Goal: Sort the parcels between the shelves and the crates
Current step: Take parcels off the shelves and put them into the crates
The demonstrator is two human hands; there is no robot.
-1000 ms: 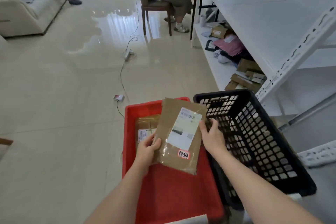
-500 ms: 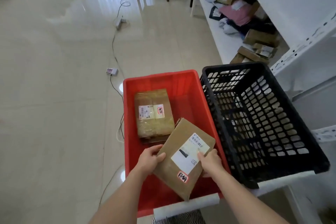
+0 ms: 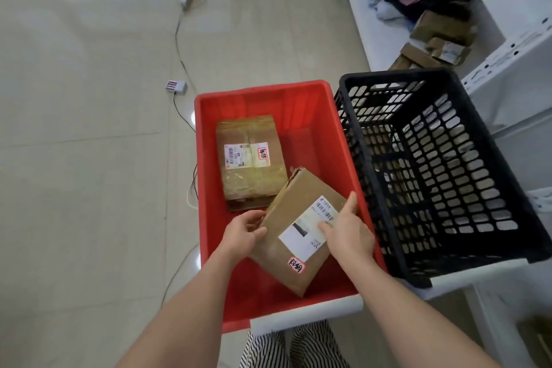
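Brown cardboard, a flat parcel [image 3: 298, 236] sits tilted inside the red crate [image 3: 328, 140], held at both edges. The left hand [image 3: 243, 231] curls its fingers round the parcel's left edge; the right hand [image 3: 348, 231] grips the right edge, thumb on the white label [image 3: 304, 233]. Just behind lies a taped box [image 3: 249, 158] on the crate floor. A black crate [image 3: 466, 134] stands touching the red one on the right. Beyond it, more parcels [image 3: 439, 33] lie on a white shelf [image 3: 370, 27].

Bare forearms, no sleeves; black & white striped trousers [image 3: 294, 348] at btm edge.
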